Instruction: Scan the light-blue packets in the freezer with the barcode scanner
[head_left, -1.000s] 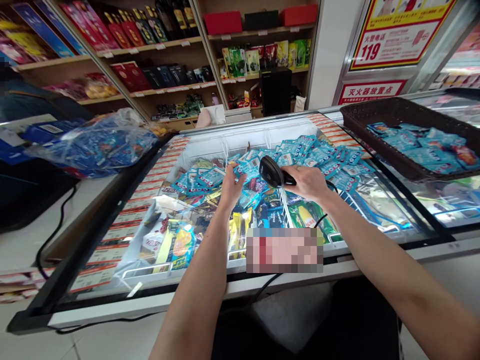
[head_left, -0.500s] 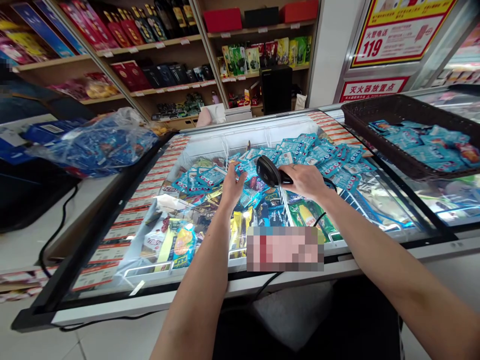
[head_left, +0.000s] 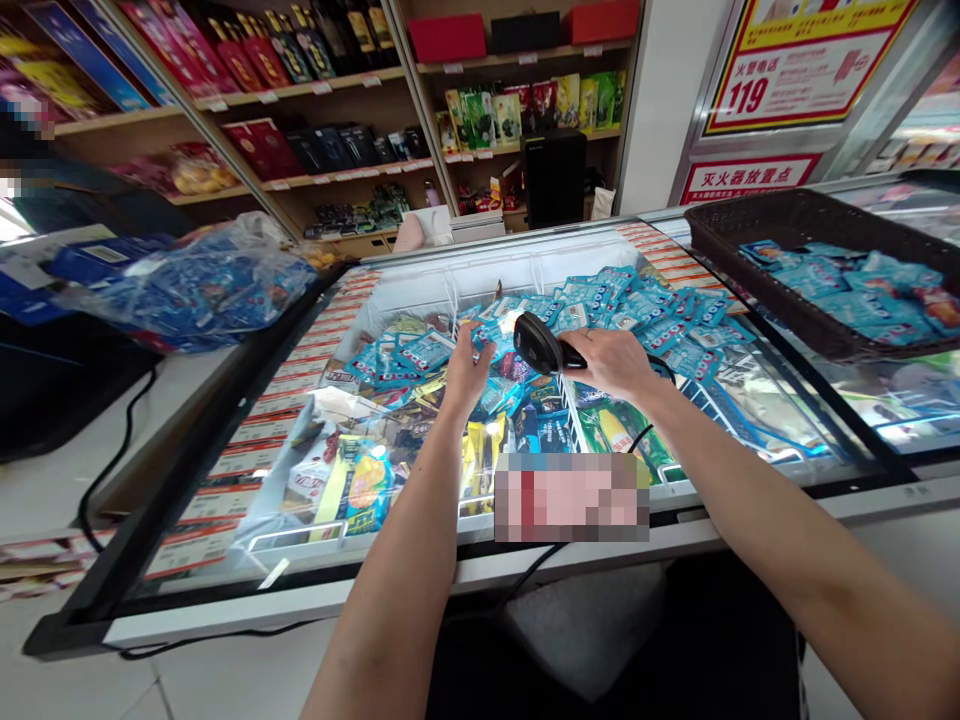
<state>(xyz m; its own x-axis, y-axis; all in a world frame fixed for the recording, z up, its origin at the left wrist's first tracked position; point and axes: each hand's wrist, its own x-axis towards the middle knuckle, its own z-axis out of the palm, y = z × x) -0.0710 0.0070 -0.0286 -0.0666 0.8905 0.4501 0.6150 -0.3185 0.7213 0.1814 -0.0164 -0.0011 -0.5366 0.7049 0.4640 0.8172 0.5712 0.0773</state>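
Note:
My right hand [head_left: 609,360] is wrapped around the handle of a black barcode scanner [head_left: 537,345], whose head points left and away from me. Facing it, my left hand [head_left: 468,362] pinches a small blue snack packet [head_left: 489,336] between thumb and fingers. A bright spot shows on the packets by the scanner's head. Many more blue packets [head_left: 600,296] lie in a loose heap on the glass top of a chest freezer [head_left: 225,470], beyond both hands. Under the glass are colourful wrapped ice creams [head_left: 371,480].
A dark brown basket [head_left: 806,335] of blue packets stands at right. At left lies a clear plastic bag [head_left: 217,285] of blue packets, near a partly seen person. The scanner's black cable [head_left: 641,436] runs toward the freezer's front. Stocked shelves [head_left: 330,90] stand behind.
A bright light now shows on the packets just left of the scanner's head. Both hands stay almost where they were. The person at the far left has shifted slightly.

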